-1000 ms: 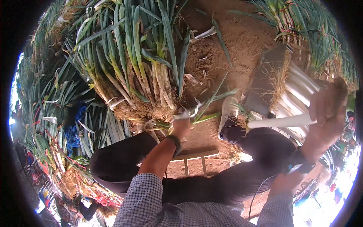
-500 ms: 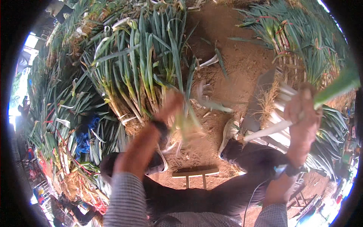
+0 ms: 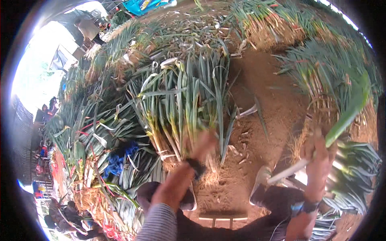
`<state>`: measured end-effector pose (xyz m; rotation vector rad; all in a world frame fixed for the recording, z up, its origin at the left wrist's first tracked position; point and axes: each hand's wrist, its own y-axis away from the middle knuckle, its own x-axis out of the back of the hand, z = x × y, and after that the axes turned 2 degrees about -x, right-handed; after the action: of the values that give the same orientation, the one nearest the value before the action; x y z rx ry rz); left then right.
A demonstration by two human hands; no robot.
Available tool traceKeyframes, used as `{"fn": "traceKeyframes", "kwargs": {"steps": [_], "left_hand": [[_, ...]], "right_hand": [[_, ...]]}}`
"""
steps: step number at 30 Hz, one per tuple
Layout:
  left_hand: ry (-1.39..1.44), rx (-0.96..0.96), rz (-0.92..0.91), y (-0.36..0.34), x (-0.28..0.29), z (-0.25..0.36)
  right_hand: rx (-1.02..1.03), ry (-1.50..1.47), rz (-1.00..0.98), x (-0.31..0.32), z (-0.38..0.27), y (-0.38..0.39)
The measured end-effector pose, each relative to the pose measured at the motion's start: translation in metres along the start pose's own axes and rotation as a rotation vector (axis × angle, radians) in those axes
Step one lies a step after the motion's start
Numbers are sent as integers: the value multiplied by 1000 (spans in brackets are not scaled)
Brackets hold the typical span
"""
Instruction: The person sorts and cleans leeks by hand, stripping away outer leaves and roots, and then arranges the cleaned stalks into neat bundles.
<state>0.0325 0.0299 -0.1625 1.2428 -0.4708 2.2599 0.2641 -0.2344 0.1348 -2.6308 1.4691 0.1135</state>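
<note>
earth floor (image 3: 279, 106): brown, littered | upper left: glaring white daylight (image 3: 38, 78) | left edge: dark sheeting (image 3: 22, 128) | bottom: low wooden frame (image 3: 223, 218)

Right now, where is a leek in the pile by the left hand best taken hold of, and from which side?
Probably by the pale shank, just above the roots, from the near side: the leeks lie roots nearest, with leaves pointing away, so the slim shanks face the left hand.

1. I am finding no readable text, number or sign.
2. On the bright blue sheet (image 3: 136, 7) at the far edge, I am seeing pale markings (image 3: 146, 4) too small to read.
</note>
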Motion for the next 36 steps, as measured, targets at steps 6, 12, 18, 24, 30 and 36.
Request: {"fn": "traceKeyframes", "kwargs": {"steps": [6,12,18,24,30,36], "left_hand": [[177,418,-109,102,-156,-29],[177,568,-335,80,-191,-33],[154,630,-215,105,-194,-34],[-54,-56,-784,164,-106,21],[-296,-160,-1203,189,-40,31],[-348,-319,-1030,155,7,75]], "right_hand": [[317,325,7,16,22,-6],[60,267,101,12,22,-11],[53,236,95,-3,22,-10],[10,155,-6,3,11,-12],[28,38,-55,-13,10,-5],[61,26,-105,-4,8,-14]]}}
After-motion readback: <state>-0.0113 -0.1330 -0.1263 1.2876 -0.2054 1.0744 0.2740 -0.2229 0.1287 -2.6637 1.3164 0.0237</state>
